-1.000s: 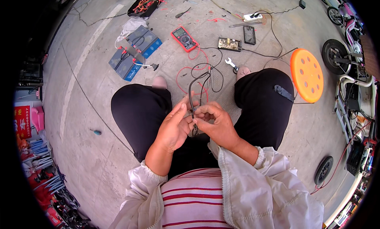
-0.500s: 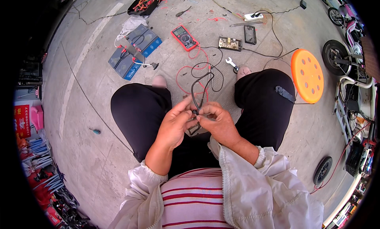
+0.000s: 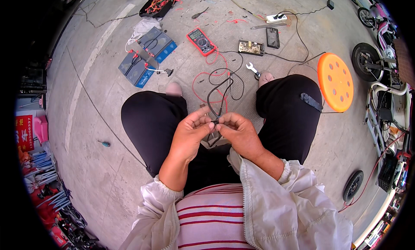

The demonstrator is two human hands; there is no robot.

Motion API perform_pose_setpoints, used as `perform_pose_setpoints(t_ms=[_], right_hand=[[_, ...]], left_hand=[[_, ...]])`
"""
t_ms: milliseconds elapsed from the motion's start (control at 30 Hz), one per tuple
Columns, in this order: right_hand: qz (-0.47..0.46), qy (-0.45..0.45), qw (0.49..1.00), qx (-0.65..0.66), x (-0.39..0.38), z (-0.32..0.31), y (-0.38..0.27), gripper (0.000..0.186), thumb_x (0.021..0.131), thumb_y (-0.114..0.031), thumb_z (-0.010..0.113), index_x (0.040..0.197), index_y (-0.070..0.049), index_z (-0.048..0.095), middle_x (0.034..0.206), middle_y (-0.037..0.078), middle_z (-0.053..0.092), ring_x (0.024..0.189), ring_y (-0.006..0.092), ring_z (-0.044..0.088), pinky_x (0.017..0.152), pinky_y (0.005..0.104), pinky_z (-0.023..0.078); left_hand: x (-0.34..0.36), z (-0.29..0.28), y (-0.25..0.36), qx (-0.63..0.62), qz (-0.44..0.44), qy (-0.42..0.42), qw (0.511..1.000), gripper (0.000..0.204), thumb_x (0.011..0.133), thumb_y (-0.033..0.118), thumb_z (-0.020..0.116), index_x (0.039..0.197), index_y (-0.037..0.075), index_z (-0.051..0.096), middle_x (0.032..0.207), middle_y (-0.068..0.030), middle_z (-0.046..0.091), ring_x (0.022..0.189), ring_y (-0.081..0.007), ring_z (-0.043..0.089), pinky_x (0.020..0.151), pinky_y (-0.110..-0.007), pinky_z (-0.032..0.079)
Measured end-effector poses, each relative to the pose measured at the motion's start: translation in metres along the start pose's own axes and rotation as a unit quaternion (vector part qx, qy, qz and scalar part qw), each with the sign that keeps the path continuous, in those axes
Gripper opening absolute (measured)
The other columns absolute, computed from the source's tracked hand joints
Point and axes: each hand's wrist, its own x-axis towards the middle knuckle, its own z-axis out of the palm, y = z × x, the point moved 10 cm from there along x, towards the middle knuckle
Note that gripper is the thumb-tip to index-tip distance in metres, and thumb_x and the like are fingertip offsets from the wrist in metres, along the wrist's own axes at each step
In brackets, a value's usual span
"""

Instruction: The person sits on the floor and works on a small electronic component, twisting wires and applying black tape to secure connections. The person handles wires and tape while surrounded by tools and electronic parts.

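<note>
A grey concrete floor (image 3: 108,172) carries everything. On it lie a red multimeter (image 3: 201,41) with red and black leads (image 3: 216,77), blue-grey batteries (image 3: 147,55), a bare circuit board (image 3: 251,47), a spanner (image 3: 252,69), a white power strip (image 3: 276,18), a small screwdriver (image 3: 103,143) and an orange stool (image 3: 335,82).

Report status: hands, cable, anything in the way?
Left hand and right hand both pinching the black cable at one spot above the lap. Cable loops down to red wire on the floor. Nothing blocking.
</note>
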Motion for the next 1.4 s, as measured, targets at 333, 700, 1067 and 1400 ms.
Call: perform_pose_setpoints(t_ms=[333, 700, 1067, 1400], right_hand=[[0.040, 0.011, 0.999, 0.020, 0.000, -0.001, 0.002, 0.013, 0.092, -0.005, 0.063, 0.103, 0.001, 0.067, 0.092, 0.003, 0.067, 0.087, 0.0067, 0.060, 0.078, 0.0222, 0.049], [0.018, 0.017, 0.998, 0.053, 0.004, -0.006, 0.000, 0.013, 0.089, -0.005, 0.067, 0.101, 0.000, 0.063, 0.089, 0.001, 0.064, 0.079, 0.0055, 0.057, 0.069, 0.0214, 0.047], [-0.256, 0.052, 0.902, -0.344, -0.020, 0.019, -0.078, 0.033, 0.075, 0.002, 0.072, 0.101, -0.002, 0.052, 0.099, 0.013, 0.053, 0.087, 0.0235, 0.056, 0.076, 0.0330, 0.049], [-0.247, 0.072, 0.888, -0.381, -0.015, 0.013, -0.066, 0.025, 0.077, 0.000, 0.069, 0.096, -0.002, 0.054, 0.087, 0.013, 0.057, 0.079, 0.0311, 0.060, 0.069, 0.0386, 0.050]], left_hand=[[-0.002, 0.005, 0.004, 0.030, 0.009, 0.008, 0.999, 0.043, 0.088, -0.005, 0.060, 0.131, -0.003, 0.053, 0.092, -0.0020, 0.062, 0.085, -0.0090, 0.060, 0.078, -0.023, 0.049], [-0.007, 0.008, 0.006, -0.020, -0.024, -0.025, 0.999, 0.039, 0.086, -0.004, 0.059, 0.125, 0.001, 0.055, 0.092, -0.0015, 0.064, 0.076, -0.0063, 0.056, 0.071, -0.020, 0.046], [-0.008, 0.011, 0.009, -0.105, -0.012, -0.029, 0.994, 0.030, 0.096, 0.015, 0.054, 0.124, 0.004, 0.055, 0.100, -0.0041, 0.066, 0.097, -0.0156, 0.062, 0.091, -0.032, 0.047], [-0.016, 0.025, 0.035, 0.098, 0.057, -0.049, 0.992, 0.028, 0.098, 0.016, 0.050, 0.120, 0.000, 0.058, 0.104, -0.0089, 0.067, 0.098, -0.0147, 0.062, 0.098, -0.032, 0.041]])
